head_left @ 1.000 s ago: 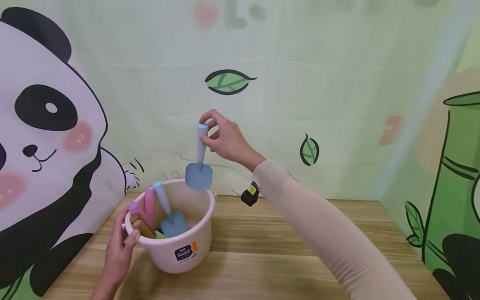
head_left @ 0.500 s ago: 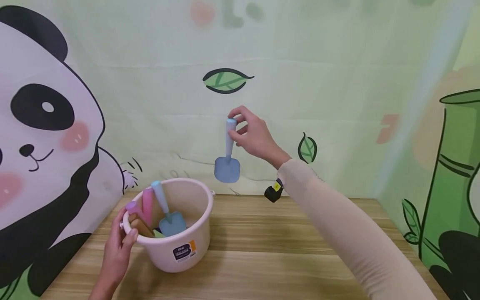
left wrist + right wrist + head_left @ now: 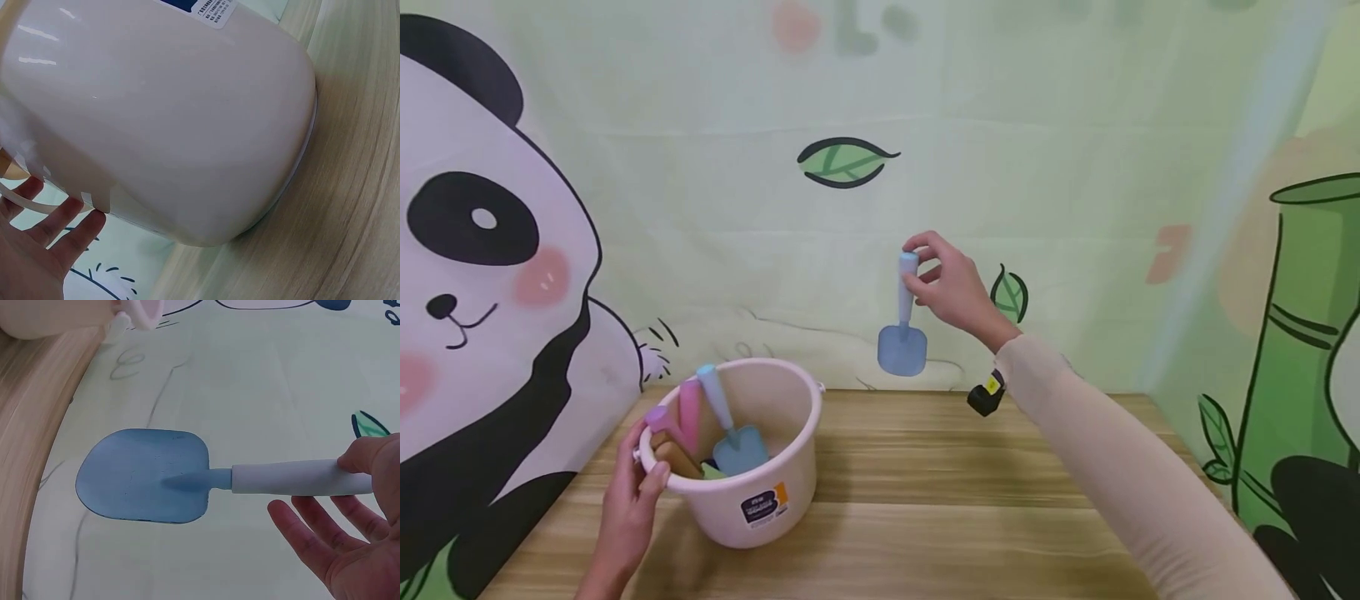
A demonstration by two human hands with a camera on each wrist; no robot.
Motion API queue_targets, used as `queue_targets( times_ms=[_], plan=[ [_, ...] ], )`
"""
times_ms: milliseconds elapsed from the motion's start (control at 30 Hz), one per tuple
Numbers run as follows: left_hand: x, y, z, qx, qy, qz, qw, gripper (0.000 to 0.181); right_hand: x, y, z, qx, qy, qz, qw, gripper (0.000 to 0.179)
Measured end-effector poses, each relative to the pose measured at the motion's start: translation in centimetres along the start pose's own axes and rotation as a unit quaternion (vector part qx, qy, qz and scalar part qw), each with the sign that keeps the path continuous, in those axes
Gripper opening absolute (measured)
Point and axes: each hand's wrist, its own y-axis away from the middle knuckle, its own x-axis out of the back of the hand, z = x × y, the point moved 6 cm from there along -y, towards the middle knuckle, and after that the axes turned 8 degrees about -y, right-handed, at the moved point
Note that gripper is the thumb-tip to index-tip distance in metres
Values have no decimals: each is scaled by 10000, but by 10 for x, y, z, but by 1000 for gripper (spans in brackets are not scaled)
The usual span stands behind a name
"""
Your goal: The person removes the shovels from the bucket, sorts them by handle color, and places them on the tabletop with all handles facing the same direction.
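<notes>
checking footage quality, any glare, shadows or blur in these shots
Left wrist: white glare streaks on the bucket, plus a darker patch, likely shadow, near the left hand; head: soft shadow on the table beside the bucket, whose label has unreadably small print; right wrist: the trowel has clear edges.

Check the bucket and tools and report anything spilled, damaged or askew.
Nothing stands out: the blue shovel in the right hand shows no evident damage, the bucket stands upright on the table, and the tools inside merely lean. No spill shows.
</notes>
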Motion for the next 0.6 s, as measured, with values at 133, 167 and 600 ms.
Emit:
queue_targets(
  times_ms=[133, 167, 600],
  plan=[
    [0, 1, 1, -7, -40, -22, 10000, 64, 12, 7, 12, -55, 21, 149, 9999, 34],
    [0, 0, 1, 10, -55, -39, 10000, 64, 16, 9, 14, -68, 44, 193, 9998, 34],
    [0, 2, 2, -102, 146, 61, 9998, 63, 68, 42, 51, -359, 148, 479, 9981, 37]
  ],
)
